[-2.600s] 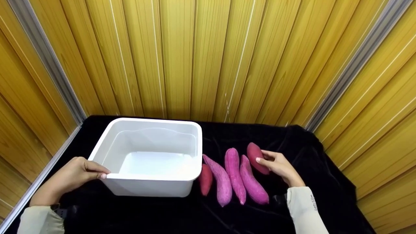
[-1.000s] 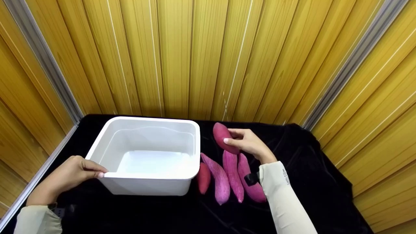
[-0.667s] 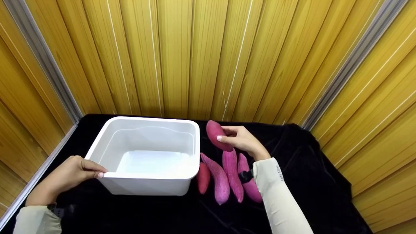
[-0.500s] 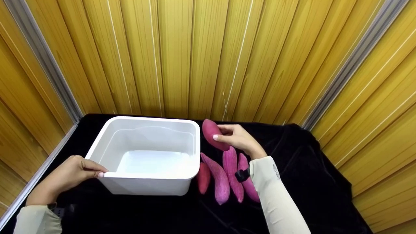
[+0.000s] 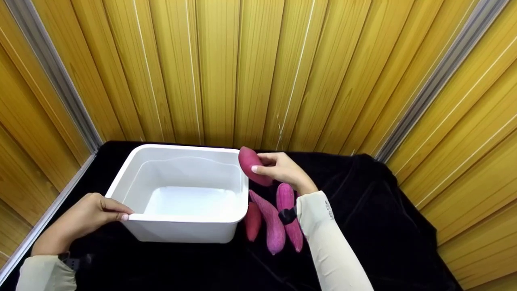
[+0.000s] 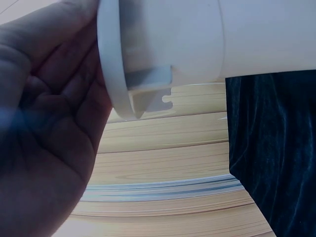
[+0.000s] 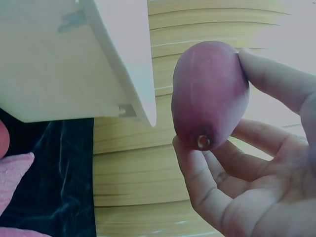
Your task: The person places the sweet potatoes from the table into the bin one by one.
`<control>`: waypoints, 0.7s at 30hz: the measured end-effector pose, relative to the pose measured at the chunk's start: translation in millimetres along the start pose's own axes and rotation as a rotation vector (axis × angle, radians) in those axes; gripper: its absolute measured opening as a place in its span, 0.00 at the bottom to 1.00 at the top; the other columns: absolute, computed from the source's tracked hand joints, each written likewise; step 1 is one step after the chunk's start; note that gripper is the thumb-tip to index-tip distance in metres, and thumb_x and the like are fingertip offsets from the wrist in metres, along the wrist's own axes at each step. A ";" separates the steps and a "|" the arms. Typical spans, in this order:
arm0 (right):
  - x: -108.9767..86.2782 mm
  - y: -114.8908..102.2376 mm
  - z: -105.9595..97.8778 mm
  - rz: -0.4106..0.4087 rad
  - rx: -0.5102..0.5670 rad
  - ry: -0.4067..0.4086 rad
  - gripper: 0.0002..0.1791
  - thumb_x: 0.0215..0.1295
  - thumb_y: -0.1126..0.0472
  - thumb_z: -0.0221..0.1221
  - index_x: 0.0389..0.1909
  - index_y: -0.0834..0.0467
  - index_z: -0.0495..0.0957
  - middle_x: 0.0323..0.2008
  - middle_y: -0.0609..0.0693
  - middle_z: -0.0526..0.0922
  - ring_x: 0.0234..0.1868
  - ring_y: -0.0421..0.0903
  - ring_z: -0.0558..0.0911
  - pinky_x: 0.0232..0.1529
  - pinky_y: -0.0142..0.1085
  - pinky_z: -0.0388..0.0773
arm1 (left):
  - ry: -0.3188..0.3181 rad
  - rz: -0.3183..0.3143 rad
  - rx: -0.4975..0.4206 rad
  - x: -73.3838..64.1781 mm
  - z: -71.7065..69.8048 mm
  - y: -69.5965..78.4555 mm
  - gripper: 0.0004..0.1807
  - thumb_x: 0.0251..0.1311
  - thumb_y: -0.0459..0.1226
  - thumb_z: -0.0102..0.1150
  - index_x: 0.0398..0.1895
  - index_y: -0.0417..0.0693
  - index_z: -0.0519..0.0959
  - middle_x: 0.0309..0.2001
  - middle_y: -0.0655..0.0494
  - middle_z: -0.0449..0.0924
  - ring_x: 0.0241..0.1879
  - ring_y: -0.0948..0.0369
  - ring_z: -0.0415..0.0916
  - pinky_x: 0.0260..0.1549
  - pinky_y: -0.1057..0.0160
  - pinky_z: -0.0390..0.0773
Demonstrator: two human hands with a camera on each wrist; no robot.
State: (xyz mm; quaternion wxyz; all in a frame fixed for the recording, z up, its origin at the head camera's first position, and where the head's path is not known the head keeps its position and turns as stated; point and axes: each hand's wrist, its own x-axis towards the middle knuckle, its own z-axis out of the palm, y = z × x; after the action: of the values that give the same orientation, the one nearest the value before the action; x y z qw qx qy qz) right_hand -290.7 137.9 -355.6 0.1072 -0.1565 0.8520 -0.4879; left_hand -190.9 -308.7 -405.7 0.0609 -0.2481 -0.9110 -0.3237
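My right hand point(image 5: 284, 169) grips a smooth dark-red sweet potato point(image 5: 246, 161) between thumb and fingers. It overlaps the right back corner of a white plastic bin point(image 5: 185, 218) in the head view. In the right wrist view, the sweet potato point(image 7: 210, 94) shows its stubby end, raised beside the bin's rim point(image 7: 123, 79). My left hand point(image 5: 91, 212) pinches the bin's front left corner, thumb on top of the rim. From the left wrist camera, the palm point(image 6: 54, 123) shows with fingers under the rim point(image 6: 109, 54).
Right of the bin lie a red sweet potato point(image 5: 253, 222) and pink, long, curved sweet potatoes point(image 5: 275, 232), one of them mostly hidden behind the right sleeve point(image 5: 323, 226). Black cloth point(image 5: 383, 226) covers the table. Yellow wood-patterned panels point(image 5: 258, 81) enclose it behind and at both sides.
My right hand has lifted the red sweet potato from the right end of the row and carried it left and back to the bin's rim. The left hand keeps its hold.
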 end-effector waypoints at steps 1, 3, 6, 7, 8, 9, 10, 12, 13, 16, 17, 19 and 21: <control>1.0 -1.2 1.6 0.000 -0.002 -0.001 0.29 0.59 0.55 0.65 0.61 0.59 0.74 0.50 0.55 0.83 0.46 0.42 0.80 0.44 0.31 0.77 | 0.002 -0.001 0.000 -0.1 0.0 0.1 0.03 0.48 0.35 0.71 0.28 0.50 0.89 0.28 0.59 0.87 0.31 0.81 0.74 0.31 0.82 0.71; 3.1 -3.2 4.7 -0.007 -0.001 -0.007 0.29 0.58 0.55 0.65 0.61 0.59 0.74 0.50 0.55 0.83 0.46 0.43 0.81 0.44 0.31 0.77 | 0.007 0.002 0.000 -0.2 0.2 0.1 0.03 0.47 0.35 0.71 0.28 0.50 0.89 0.28 0.59 0.87 0.31 0.81 0.74 0.31 0.82 0.71; 6.3 -5.9 9.2 -0.008 -0.012 -0.007 0.29 0.57 0.55 0.66 0.60 0.58 0.75 0.49 0.55 0.84 0.46 0.43 0.81 0.44 0.32 0.77 | 0.007 0.003 0.001 -0.2 0.3 0.0 0.03 0.47 0.35 0.71 0.28 0.50 0.89 0.28 0.59 0.87 0.31 0.81 0.74 0.31 0.82 0.71; 7.3 -6.6 10.6 -0.011 -0.020 -0.008 0.29 0.57 0.55 0.66 0.60 0.58 0.75 0.49 0.55 0.84 0.46 0.43 0.81 0.45 0.33 0.77 | 0.007 0.003 0.001 -0.3 0.3 0.1 0.03 0.47 0.35 0.71 0.28 0.50 0.89 0.28 0.58 0.87 0.31 0.81 0.74 0.31 0.82 0.71; 8.1 -7.1 11.8 -0.013 -0.028 -0.008 0.29 0.57 0.55 0.66 0.60 0.58 0.75 0.49 0.55 0.84 0.47 0.44 0.81 0.46 0.33 0.77 | 0.005 0.003 0.000 -0.3 0.4 0.1 0.03 0.47 0.35 0.71 0.28 0.50 0.89 0.28 0.58 0.87 0.31 0.81 0.74 0.31 0.82 0.71; 8.9 -7.6 13.1 -0.014 -0.036 -0.007 0.29 0.57 0.55 0.66 0.60 0.58 0.75 0.49 0.55 0.84 0.47 0.44 0.81 0.46 0.33 0.77 | 0.003 0.002 -0.002 -0.3 0.4 0.1 0.03 0.47 0.35 0.71 0.28 0.50 0.89 0.28 0.58 0.87 0.32 0.81 0.75 0.31 0.82 0.72; 9.8 -8.2 14.4 -0.016 -0.041 -0.009 0.29 0.57 0.55 0.66 0.60 0.59 0.75 0.49 0.55 0.84 0.47 0.44 0.81 0.47 0.33 0.77 | 0.001 0.000 -0.004 -0.3 0.4 0.2 0.03 0.47 0.35 0.71 0.28 0.50 0.89 0.28 0.58 0.87 0.31 0.81 0.75 0.31 0.82 0.72; 11.6 -9.9 17.0 -0.021 -0.042 -0.017 0.29 0.57 0.55 0.66 0.60 0.59 0.75 0.49 0.55 0.84 0.48 0.44 0.81 0.48 0.33 0.77 | 0.001 0.000 -0.007 -0.5 0.6 0.4 0.03 0.47 0.35 0.71 0.28 0.50 0.89 0.28 0.58 0.87 0.31 0.80 0.75 0.31 0.82 0.72; 12.3 -10.9 18.4 -0.023 -0.039 -0.022 0.29 0.57 0.55 0.66 0.60 0.59 0.75 0.49 0.55 0.84 0.48 0.44 0.81 0.48 0.33 0.77 | 0.002 0.000 -0.006 -0.6 0.7 0.5 0.03 0.47 0.35 0.71 0.28 0.50 0.89 0.28 0.58 0.87 0.31 0.80 0.75 0.31 0.82 0.71; 14.5 -15.0 22.2 -0.011 -0.025 -0.029 0.29 0.57 0.55 0.66 0.61 0.58 0.75 0.49 0.55 0.84 0.47 0.44 0.82 0.46 0.34 0.79 | 0.002 -0.003 -0.005 -0.4 1.2 1.0 0.03 0.47 0.35 0.71 0.28 0.50 0.89 0.28 0.58 0.87 0.31 0.80 0.75 0.31 0.82 0.71; 15.2 -16.6 23.5 -0.003 -0.023 -0.029 0.29 0.57 0.55 0.66 0.61 0.57 0.75 0.49 0.54 0.84 0.46 0.44 0.82 0.45 0.34 0.79 | 0.002 -0.005 -0.004 -0.2 1.4 1.2 0.03 0.47 0.35 0.71 0.28 0.50 0.89 0.28 0.58 0.87 0.31 0.80 0.75 0.31 0.82 0.71; 16.3 -19.9 26.1 0.007 -0.023 -0.032 0.30 0.57 0.54 0.67 0.61 0.56 0.74 0.50 0.54 0.83 0.47 0.44 0.82 0.44 0.34 0.80 | 0.001 -0.011 -0.006 0.1 1.7 1.5 0.03 0.47 0.35 0.71 0.28 0.50 0.89 0.28 0.58 0.87 0.31 0.80 0.75 0.31 0.82 0.71; 17.5 -23.2 28.7 0.011 -0.031 -0.038 0.30 0.57 0.54 0.67 0.62 0.55 0.74 0.50 0.54 0.83 0.47 0.44 0.81 0.44 0.34 0.79 | 0.000 -0.016 -0.010 0.3 2.0 1.8 0.03 0.47 0.35 0.71 0.28 0.50 0.89 0.28 0.58 0.87 0.31 0.80 0.75 0.31 0.82 0.71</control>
State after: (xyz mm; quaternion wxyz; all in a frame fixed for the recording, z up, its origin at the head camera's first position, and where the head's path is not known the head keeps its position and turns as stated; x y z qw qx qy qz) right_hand -293.5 97.5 -350.4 0.1235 -0.1626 0.8583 -0.4709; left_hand -190.2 -306.1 -406.1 0.0569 -0.2409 -0.9115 -0.3286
